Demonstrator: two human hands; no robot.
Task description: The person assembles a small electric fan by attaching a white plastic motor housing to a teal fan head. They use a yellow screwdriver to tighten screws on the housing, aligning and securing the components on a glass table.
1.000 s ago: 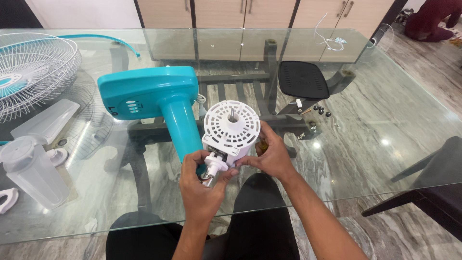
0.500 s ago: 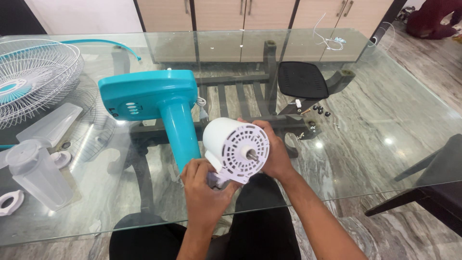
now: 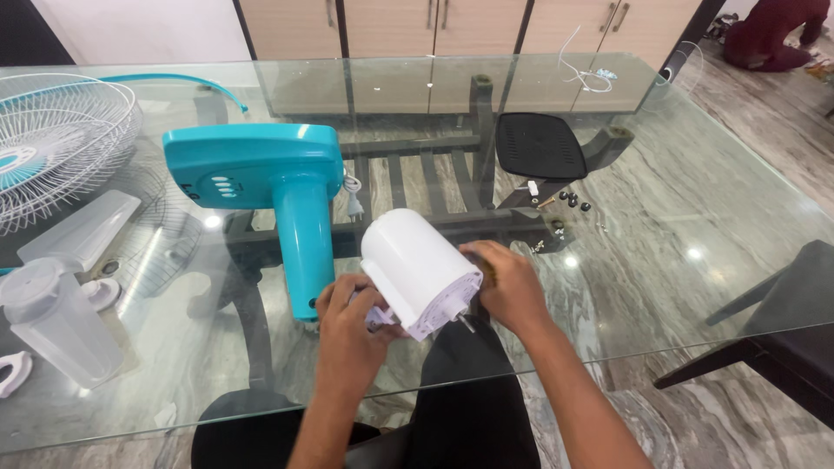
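Holding a white cylindrical motor housing (image 3: 415, 265) between both hands above the near edge of the glass bench (image 3: 695, 200). Housing is tilted, smooth closed side up, vented face and metal shaft (image 3: 466, 323) pointing down toward the person. Left hand (image 3: 347, 326) cups the lower left of the housing, fingers curled around a small white neck piece beneath it; exact fingertip contact is hidden by the hand. Right hand (image 3: 508, 287) presses against the housing's right side, fingers bent and closed on its rim.

Just left of the housing, a teal fan stand (image 3: 261, 178) lies on the bench, its column pointing at the left hand and ending just beside it. White wire fan grille (image 3: 61, 130) sits at the far left, with a translucent fan blade (image 3: 65, 287) lying near the left edge below it. Black perforated cover (image 3: 539, 146) rests beyond the right hand, with small black screws (image 3: 573, 201) scattered near it. White cable (image 3: 584, 74) lies at the far edge of the bench. Dark chair (image 3: 782, 321) stands at the right.
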